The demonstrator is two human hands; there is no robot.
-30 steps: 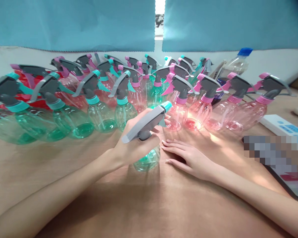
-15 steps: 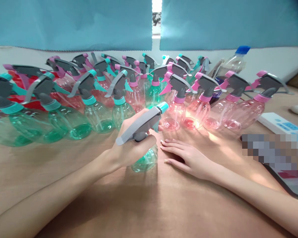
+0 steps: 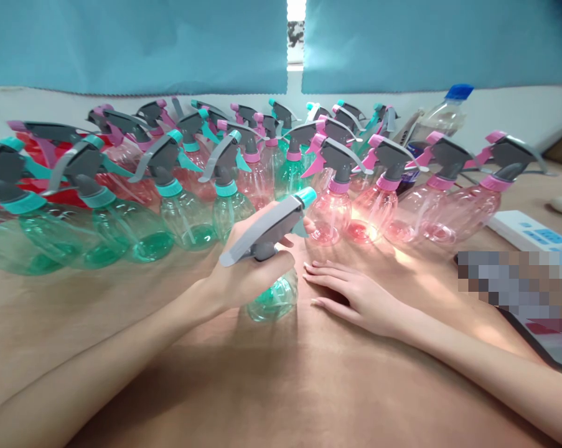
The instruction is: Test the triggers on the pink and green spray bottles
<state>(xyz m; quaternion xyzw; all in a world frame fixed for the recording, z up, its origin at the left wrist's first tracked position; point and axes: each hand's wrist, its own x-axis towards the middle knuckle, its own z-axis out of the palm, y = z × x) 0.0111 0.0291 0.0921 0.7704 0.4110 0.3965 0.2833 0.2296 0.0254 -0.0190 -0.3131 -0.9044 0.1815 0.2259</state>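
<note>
My left hand is wrapped round the neck of a green spray bottle with a grey head and a turquoise nozzle. The bottle is upright, its nozzle pointing to the right; the hand hides its collar and part of its trigger. To the right of it, my right hand lies palm down on the table, fingers stretched out and holding nothing. Just behind the held bottle stand another green spray bottle and a pink spray bottle.
Several green spray bottles line the left and several pink ones the right, with more behind. A clear blue-capped bottle stands at the back right. A white box and a dark-edged, blurred-out device lie on the right.
Almost nothing differs. The left hand keeps its grip on the green spray bottle, with the index finger slightly shifted near the trigger; the right hand stays in place.
</note>
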